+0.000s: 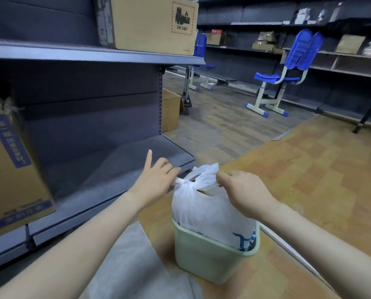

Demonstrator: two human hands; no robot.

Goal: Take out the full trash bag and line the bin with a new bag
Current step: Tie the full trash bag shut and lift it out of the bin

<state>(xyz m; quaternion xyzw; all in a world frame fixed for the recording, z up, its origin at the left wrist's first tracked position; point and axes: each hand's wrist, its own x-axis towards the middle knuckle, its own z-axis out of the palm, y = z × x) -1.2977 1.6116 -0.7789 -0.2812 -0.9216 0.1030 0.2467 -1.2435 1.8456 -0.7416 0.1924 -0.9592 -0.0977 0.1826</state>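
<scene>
A pale green bin [204,257] stands on the wooden floor in front of me. A full white trash bag [204,210] rises out of it, its top gathered into a knot with two handle ends. My left hand [156,180] pinches the left handle end, index finger sticking up. My right hand [242,189] pinches the right handle end. The bag's lower part sits inside the bin; a blue print shows on its right side.
A grey metal shelf unit [94,160] runs along the left with cardboard boxes [12,169] on it. A flat grey sheet [135,262] lies on the floor left of the bin. Blue chairs [288,70] and more shelving stand farther back.
</scene>
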